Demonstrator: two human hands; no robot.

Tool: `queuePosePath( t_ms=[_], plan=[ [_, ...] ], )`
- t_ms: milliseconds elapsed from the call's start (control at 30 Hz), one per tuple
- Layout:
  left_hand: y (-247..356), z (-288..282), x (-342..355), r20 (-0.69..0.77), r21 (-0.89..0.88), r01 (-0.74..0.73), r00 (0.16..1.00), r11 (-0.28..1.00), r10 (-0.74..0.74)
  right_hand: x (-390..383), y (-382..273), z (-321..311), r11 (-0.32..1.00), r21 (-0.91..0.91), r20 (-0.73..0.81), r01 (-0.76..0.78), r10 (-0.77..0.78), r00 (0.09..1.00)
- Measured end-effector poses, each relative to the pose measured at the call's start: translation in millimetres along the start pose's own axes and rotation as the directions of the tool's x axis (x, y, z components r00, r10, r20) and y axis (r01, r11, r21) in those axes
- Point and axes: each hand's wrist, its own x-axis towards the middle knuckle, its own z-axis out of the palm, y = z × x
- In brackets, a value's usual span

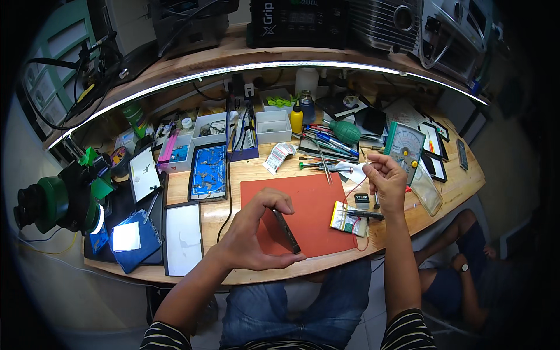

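- Blue denim covers the person's legs (256,309) at six o'clock, taking the orange-red mat (318,201) as the dial; striped sleeves (408,329) show on both arms.
- The left hand (246,233), at nine o'clock, clamps a dark flat slab (288,234) between thumb and fingers, tilted and seen nearly edge-on above the mat's left half.
- At three o'clock a yellow-and-white packet (340,217) lies across the mat's edge, with a black pen-like tool (366,214) on it and a red wire (360,247) looping beside it; a small black box (361,201) sits just beyond.
- The right hand (387,181) is raised at two o'clock, thumb and fingertips drawn close to each other; I cannot tell whether anything is pinched there.
- Toward nine o'clock lie a white panel (184,239) and, farther out, a blue cloth (149,234) bearing a white square (126,237); a green-and-black microscope (61,201) stands beyond.
- Another person (461,274) sits between three and four o'clock, past the table's edge.
- At ten o'clock is a blue tray of small parts (208,173).
- Between twelve and one, tweezers (324,163) lie near pens and screwdrivers (329,144), and a green bulb blower (345,132) rests behind.
- A green-framed analogue meter (404,143) leans at two o'clock.
- A yellow bottle (296,119) stands at twelve, below the lit strip (280,66) under the shelf.
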Motion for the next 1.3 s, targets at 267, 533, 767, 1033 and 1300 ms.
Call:
queuePosePath(
  t_ms=[267,533,767,1033,1300],
  plan=[
    [9,8,-3,0.009,0.007,0.038,0.999,0.999,-0.038,18,-15,4,0.998,-0.025,-0.185,-0.063,0.058,0.981],
    [-11,5,2,-0.113,-0.055,0.209,0.970,0.976,-0.214,26,-5,3,0.965,-0.259,0.314,-0.024,0.108,0.943],
    [-19,-2,-3,-0.202,-0.199,0.204,0.948,0.958,-0.244,-42,-9,-37,0.405,-0.912,0.004,0.066,-0.151,0.988],
    [-15,-1,-5,-0.217,-0.246,0.170,0.950,0.954,-0.225,-64,8,-51,0.531,-0.846,-0.035,-0.047,0.033,0.999],
    [-9,-6,-12,-0.235,-0.244,0.185,0.941,0.952,-0.243,-38,9,-34,0.496,-0.866,0.005,0.055,-0.103,0.995]
  ],
)
